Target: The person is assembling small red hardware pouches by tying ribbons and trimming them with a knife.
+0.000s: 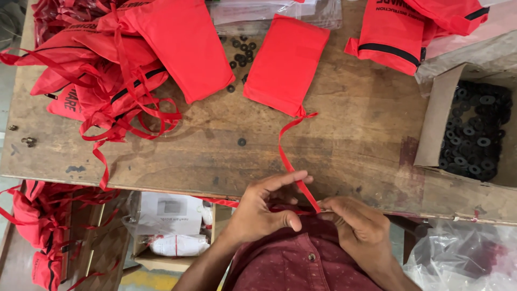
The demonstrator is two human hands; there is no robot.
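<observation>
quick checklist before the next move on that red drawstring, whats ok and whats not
1. Both hands on the ribbon: ok, left hand and right hand pinch its end at the table edge.
2. Ribbon joined to the red pouch: ok.
3. Ribbon free of the bag pile: ok, apart.
4. Black washers within reach: ok, cardboard box is full, one loose washer lies nearby.
5. Washer already on the ribbon: cannot tell, fingers hide it.
</observation>
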